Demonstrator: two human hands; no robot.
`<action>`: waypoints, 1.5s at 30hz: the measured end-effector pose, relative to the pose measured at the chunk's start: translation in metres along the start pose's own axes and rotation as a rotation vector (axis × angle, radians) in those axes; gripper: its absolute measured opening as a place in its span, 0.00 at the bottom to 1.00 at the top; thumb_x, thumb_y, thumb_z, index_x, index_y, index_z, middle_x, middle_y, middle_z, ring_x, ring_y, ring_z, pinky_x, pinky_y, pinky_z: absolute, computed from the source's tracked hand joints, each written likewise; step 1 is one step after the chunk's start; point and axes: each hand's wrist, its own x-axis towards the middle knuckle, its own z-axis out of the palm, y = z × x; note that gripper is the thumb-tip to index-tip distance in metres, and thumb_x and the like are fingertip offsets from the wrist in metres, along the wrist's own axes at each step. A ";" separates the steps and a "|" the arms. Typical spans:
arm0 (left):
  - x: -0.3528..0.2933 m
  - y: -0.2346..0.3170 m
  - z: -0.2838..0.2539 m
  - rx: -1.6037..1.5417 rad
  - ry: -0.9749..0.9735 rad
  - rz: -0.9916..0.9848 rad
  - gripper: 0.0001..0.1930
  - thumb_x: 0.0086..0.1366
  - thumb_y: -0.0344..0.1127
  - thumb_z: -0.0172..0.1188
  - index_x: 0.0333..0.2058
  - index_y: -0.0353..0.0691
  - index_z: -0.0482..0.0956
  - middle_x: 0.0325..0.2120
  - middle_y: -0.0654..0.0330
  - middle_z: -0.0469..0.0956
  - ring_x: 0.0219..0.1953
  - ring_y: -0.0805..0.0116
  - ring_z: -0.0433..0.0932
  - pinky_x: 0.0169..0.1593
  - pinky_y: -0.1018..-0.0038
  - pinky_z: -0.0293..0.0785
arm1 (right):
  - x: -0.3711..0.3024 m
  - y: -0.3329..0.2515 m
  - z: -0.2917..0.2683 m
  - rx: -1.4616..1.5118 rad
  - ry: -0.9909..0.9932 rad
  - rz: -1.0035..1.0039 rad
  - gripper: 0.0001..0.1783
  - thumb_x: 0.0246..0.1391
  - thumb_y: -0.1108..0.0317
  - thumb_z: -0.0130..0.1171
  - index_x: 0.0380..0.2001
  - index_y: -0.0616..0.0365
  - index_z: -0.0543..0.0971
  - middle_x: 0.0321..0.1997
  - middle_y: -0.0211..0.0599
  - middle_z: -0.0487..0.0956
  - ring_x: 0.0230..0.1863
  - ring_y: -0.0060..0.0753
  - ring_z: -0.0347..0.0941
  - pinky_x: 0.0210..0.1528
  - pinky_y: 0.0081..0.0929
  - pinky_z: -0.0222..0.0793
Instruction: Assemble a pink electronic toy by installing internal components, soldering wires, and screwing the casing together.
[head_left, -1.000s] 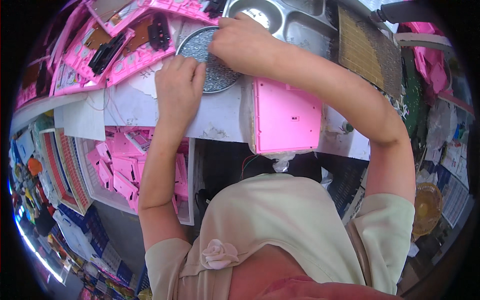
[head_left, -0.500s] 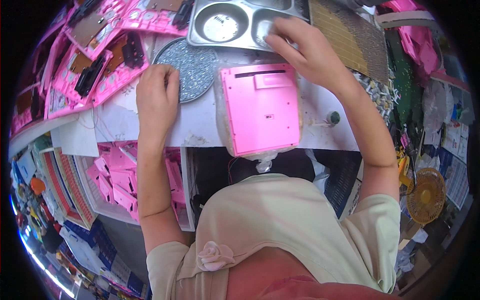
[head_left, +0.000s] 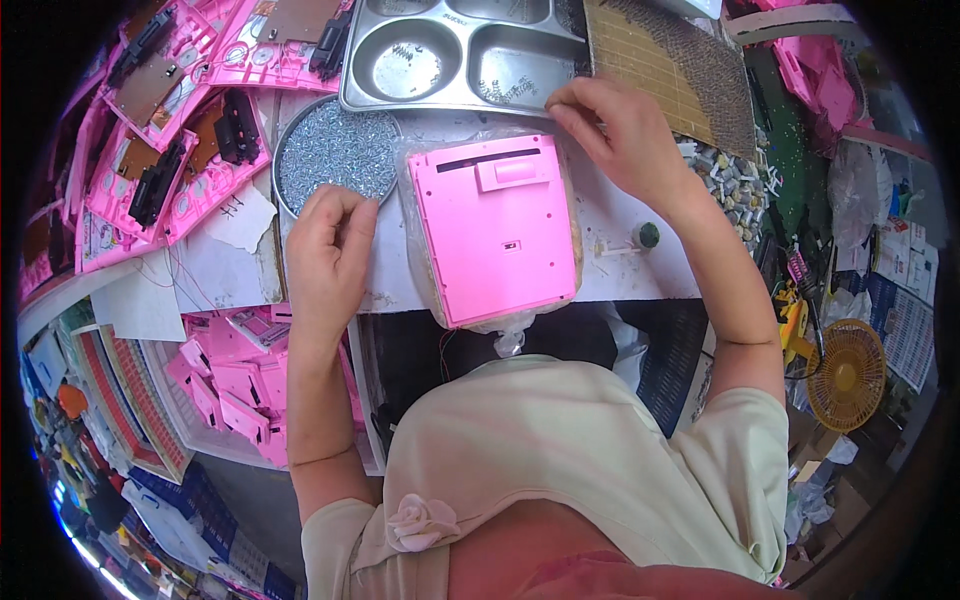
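A flat pink plastic panel with a dark slot along its far end rests on a plastic-wrapped pad in front of me. My left hand, fingers curled in, hovers at the near edge of a round dish of small silvery screws. Whatever it may hold is hidden. My right hand is beyond the panel's far right corner, next to the near rim of a metal compartment tray. Its thumb and forefinger are pinched together, and anything between them is too small to make out. Tiny dark pieces lie in two tray compartments.
Pink housings with black parts are stacked at the far left. Below the table edge, a white bin holds more pink parts. A brown ridged board and a heap of small pieces lie right. A yellow fan stands farther right.
My right hand has drawn back from over the tray's right compartment to its near edge. My left hand has come nearer to me and rightward relative to the screw dish. The whole view has shifted slightly.
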 end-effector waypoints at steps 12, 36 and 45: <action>-0.014 -0.002 0.001 -0.161 0.071 -0.081 0.03 0.62 0.23 0.65 0.34 0.30 0.81 0.30 0.64 0.76 0.27 0.81 0.65 0.31 0.82 0.61 | 0.011 0.001 -0.002 -0.233 -0.115 -0.373 0.06 0.53 0.68 0.66 0.33 0.57 0.83 0.31 0.34 0.81 0.38 0.41 0.76 0.38 0.39 0.75; -0.030 0.019 0.017 -1.350 -0.451 -0.545 0.10 0.69 0.36 0.65 0.36 0.34 0.80 0.23 0.69 0.71 0.19 0.85 0.59 0.21 0.83 0.50 | -0.006 -0.090 0.049 1.186 -0.401 0.074 0.10 0.53 0.72 0.72 0.38 0.63 0.85 0.35 0.32 0.83 0.35 0.19 0.75 0.40 0.22 0.70; -0.052 0.044 0.032 -1.089 -0.249 -0.525 0.09 0.73 0.34 0.60 0.32 0.37 0.76 0.23 0.70 0.68 0.22 0.81 0.60 0.25 0.81 0.55 | -0.042 -0.101 0.033 0.948 -0.222 0.140 0.04 0.52 0.79 0.68 0.32 0.64 0.83 0.33 0.32 0.81 0.36 0.20 0.75 0.41 0.22 0.69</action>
